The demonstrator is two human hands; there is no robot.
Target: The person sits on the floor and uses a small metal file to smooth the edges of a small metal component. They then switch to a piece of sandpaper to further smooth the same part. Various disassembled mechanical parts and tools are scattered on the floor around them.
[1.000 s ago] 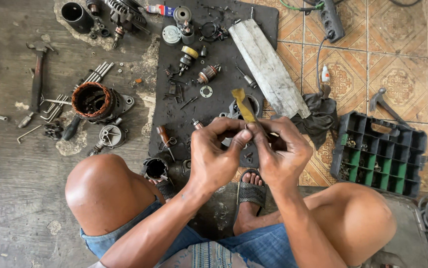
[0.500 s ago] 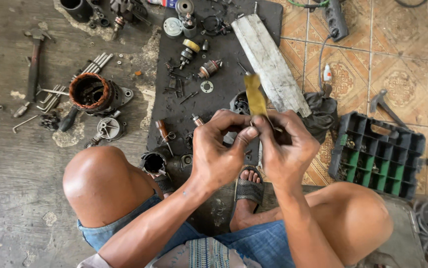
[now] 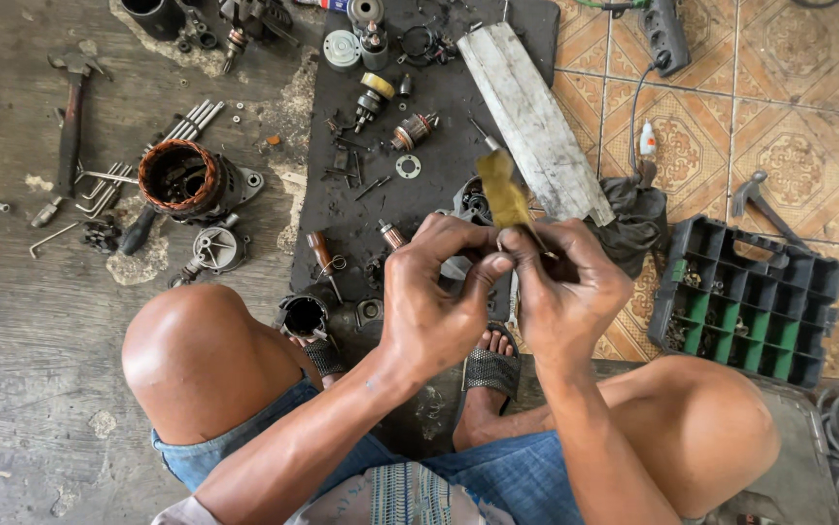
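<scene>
I sit on the floor with both hands raised between my knees. My right hand (image 3: 567, 292) pinches a small strip of yellowish sandpaper (image 3: 505, 194) that sticks up from the fingers. My left hand (image 3: 434, 297) is closed against it, thumb and fingers pinching a small part at the sandpaper's lower end; the part itself is hidden by the fingers. Below the hands lies a black rubber mat (image 3: 381, 209) strewn with small motor parts, among them a little armature (image 3: 413, 130).
A motor stator housing (image 3: 182, 180) with copper windings lies left of the mat beside hex keys and a hammer (image 3: 70, 115). A long grey metal plate (image 3: 534, 122) lies on the mat's right. A black and green socket tray (image 3: 750, 301) and a second hammer (image 3: 756, 201) are on the tiles.
Both hands stay together at the same spot, working the sandpaper against the hidden part. The sandpaper strip has tilted slightly. The view has shifted a little.
</scene>
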